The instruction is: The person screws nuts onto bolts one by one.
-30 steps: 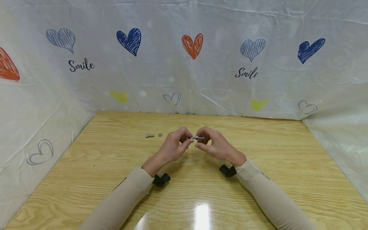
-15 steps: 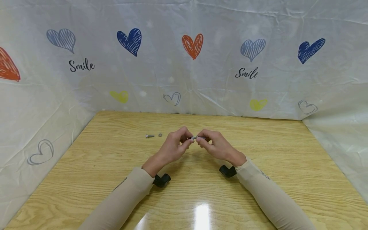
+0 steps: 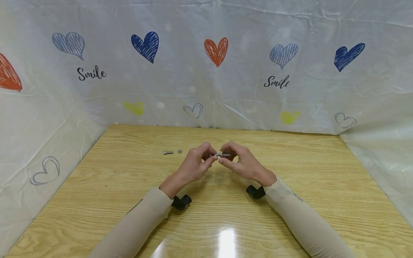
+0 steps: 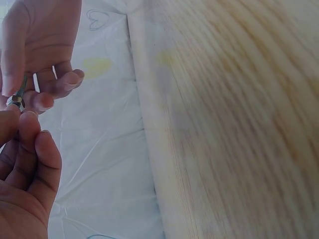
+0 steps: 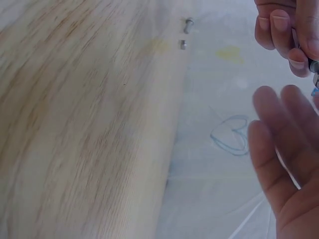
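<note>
My left hand [image 3: 193,164] pinches a metal bolt [image 3: 227,155] by its head end between thumb and fingers. The threaded shank points right, and a hex nut [image 3: 221,154] sits partway along it. Around the nut, the thumb and index finger of my right hand [image 3: 246,164] stand apart, with a gap on either side. In the left wrist view, the bolt's thread [image 4: 23,85] reaches in between the right thumb and fingers. The right wrist view has the right fingers [image 5: 286,129] spread and fairly straight; the bolt head is hidden by the left fingertips.
A second bolt [image 3: 168,152] and a loose nut [image 3: 179,151] lie on the wooden table [image 3: 129,222], to the left of the hands. White cloth [image 3: 238,96] with printed hearts hangs behind the table and at both sides.
Half a second ago the right thumb and index finger closed on the nut; now they are spread off it, as they were a second ago. The left hand keeps its place.
</note>
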Motion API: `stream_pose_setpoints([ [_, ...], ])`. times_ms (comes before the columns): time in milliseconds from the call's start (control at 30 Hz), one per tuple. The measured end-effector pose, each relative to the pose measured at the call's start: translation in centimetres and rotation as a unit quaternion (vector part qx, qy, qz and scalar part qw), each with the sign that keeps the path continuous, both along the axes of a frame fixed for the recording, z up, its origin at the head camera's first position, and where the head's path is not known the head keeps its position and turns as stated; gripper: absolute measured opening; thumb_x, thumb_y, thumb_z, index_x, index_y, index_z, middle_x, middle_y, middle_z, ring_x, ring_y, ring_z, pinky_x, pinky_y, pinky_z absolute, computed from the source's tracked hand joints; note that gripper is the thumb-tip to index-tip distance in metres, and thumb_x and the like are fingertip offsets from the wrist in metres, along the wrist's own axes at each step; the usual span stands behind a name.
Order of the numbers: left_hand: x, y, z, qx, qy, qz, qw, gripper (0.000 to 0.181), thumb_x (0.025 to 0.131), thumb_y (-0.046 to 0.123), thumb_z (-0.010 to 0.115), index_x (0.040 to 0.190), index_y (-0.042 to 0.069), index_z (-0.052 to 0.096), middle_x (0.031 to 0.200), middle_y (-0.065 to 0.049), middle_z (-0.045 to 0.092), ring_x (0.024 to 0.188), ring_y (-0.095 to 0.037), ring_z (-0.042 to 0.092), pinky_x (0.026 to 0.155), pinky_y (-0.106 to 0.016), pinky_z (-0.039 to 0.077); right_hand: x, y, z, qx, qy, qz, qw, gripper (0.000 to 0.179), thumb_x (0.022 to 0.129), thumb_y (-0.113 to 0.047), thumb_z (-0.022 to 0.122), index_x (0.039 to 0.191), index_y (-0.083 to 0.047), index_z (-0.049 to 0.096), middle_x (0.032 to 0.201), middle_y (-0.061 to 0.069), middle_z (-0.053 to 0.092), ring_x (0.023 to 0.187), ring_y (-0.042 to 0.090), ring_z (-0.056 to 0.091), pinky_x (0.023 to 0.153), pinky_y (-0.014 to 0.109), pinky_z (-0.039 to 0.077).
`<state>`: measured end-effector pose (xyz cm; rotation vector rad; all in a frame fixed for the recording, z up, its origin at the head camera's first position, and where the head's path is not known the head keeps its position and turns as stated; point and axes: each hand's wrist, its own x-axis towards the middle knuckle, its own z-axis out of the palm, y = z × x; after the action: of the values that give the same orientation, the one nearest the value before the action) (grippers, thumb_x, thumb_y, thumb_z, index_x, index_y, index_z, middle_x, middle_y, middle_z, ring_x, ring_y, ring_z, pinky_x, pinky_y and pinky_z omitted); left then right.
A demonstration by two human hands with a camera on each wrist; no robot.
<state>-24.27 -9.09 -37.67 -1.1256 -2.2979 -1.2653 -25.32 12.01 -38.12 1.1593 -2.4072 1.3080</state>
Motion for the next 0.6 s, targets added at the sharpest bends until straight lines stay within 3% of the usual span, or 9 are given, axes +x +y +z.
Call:
stream_pose_setpoints([
  [333,-0.07,-0.1,-0.14,-0.002,0.0,-0.003,1.0,0.013,0.096,0.015,0.058,0.095,0.002,0.057,0.08,-0.001,0.061,0.058,-0.008,0.053,0.054,-0.026,0.047,0.19,-0.14,0.06,-0.026,0.009,0.007,0.9996,0.015,0.092,-0.013,0.065,0.106,-0.013,0.06,0.096,-0.001,0.062,0.08,0.014,0.061,0.069,0.033,0.05],
  [600,0.05,0.01,-0.07,-0.008,0.0,0.009,0.9999,0.005,0.094,0.006,0.061,0.094,0.008,0.057,0.082,0.002,0.062,0.059,-0.006,0.052,0.054,-0.025,0.046,0.0,-0.05,0.03,-0.004,0.022,-0.002,0.9998,0.007,0.097,-0.02,0.058,0.099,-0.015,0.063,0.089,-0.009,0.06,0.075,0.008,0.056,0.068,0.029,0.049],
])
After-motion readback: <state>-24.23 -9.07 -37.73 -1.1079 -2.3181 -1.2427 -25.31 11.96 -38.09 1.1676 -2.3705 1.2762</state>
